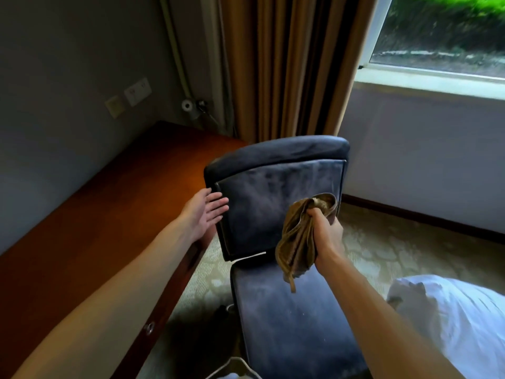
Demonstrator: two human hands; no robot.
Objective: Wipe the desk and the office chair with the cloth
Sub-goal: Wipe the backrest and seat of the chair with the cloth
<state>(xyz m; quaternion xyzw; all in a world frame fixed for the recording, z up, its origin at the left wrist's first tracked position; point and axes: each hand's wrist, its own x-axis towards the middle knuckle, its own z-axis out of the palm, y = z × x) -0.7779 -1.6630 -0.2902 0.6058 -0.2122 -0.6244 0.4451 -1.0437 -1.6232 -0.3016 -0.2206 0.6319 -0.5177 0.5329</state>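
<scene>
I am standing in a dim room where a curtain [287, 64] is hanging beside a window [442, 31] and a brown tabletop [131, 192] is running along the left wall. The chair [273, 214] is standing on the carpet [396, 242] just off the tabletop's right edge, its backrest upright and facing me, its seat [287, 324] stretching toward me below. My left hand [203, 212] is lying flat, fingers straight, against the backrest's left edge, bracing it rather than gripping. My right hand [325, 228] is clenching the cloth [297, 242] in a bunch, a loose end hanging over the seat. The cloth is sitting before the backrest's lower right part, near or touching; I cannot tell which. The backrest's face is spreading up and left from the cloth, so I am judging that the wipe should be sweeping leftward, toward my left hand.
</scene>
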